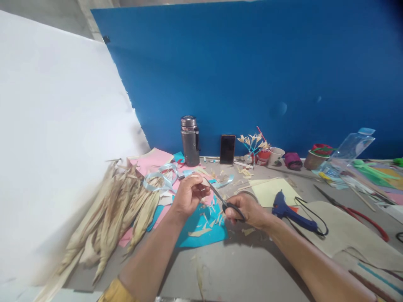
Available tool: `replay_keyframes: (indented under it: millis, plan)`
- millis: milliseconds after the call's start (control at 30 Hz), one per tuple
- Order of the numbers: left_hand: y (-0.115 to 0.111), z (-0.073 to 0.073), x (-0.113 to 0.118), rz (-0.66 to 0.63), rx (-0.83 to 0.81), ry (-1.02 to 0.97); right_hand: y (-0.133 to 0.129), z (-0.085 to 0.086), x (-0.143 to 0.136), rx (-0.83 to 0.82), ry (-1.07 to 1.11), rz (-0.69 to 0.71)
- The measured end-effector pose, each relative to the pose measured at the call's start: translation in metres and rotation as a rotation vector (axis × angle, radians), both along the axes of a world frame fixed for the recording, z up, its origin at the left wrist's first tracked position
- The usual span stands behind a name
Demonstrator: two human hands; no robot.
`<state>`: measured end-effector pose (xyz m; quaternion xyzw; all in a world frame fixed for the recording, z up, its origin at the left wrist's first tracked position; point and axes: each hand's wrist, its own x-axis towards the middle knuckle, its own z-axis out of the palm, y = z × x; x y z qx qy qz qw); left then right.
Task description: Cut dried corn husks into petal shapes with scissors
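Left hand (189, 195): bare; wrist and left forearm (154, 251) also bare. Forearm slender just behind the hand, broader further back. Mustard-yellow sleeve (116, 291) visible well behind the left hand, toward the elbow; fabric creased, edge loose and uneven around the arm. Only a small portion in view, cut off by the lower frame edge. Right hand (247, 209): bare. Right forearm (308, 256) bare behind it, widening gradually away from the wrist.
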<state>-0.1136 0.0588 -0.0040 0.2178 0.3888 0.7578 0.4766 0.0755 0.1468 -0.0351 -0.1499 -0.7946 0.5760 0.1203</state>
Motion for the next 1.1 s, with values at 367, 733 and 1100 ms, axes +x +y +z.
replay_keyframes:
  millis: [367,733,1100]
  plan:
    - [0.0,-0.003,-0.004,-0.023,0.015,0.051,-0.003,0.001,-0.002,-0.004,-0.026,-0.039]
    - [0.005,-0.008,-0.002,-0.05,0.028,-0.129,-0.004,-0.005,-0.01,-0.232,0.184,-0.182]
    - [0.003,-0.004,0.0,-0.078,0.023,-0.203,-0.002,-0.008,-0.012,-0.258,0.185,-0.225]
